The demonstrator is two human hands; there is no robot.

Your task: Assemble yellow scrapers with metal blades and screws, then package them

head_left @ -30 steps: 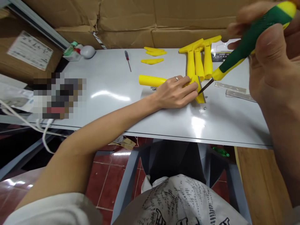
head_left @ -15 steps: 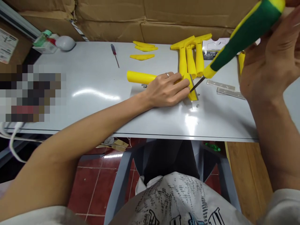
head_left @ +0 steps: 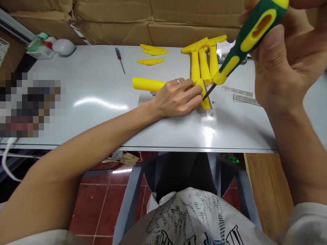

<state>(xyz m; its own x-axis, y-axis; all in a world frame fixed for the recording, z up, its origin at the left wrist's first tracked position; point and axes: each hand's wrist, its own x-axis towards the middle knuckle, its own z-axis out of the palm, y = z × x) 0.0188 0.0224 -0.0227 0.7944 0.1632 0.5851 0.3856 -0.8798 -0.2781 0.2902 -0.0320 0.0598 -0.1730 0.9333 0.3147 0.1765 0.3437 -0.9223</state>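
My left hand [head_left: 176, 97], a ring on one finger, is closed over a yellow scraper [head_left: 148, 84] and presses it to the table. The scraper's handle points left, and its wide head with a thin metal blade edge shows past my fingertips. In my right hand [head_left: 286, 61] is a large green and yellow screwdriver [head_left: 242, 44], tilted, its tip down at the scraper's head beside my left fingers. Exactly where the tip seats is too small to tell. Small screws [head_left: 212, 114] lie just right of the head, and a few more are partly hidden behind my left wrist.
Behind my hands stand several yellow scrapers [head_left: 195, 64]. Loose yellow pieces [head_left: 150, 62] and a small screwdriver [head_left: 119, 59] lie farther left. Flat metal strips [head_left: 237, 91] rest to the right. A cardboard wall [head_left: 114, 23] borders the table's back edge.
My right hand has turned the screwdriver, so a different side of its handle faces me. The tip stays at the scraper's head, and my left hand keeps its hold. The view has shifted slightly.
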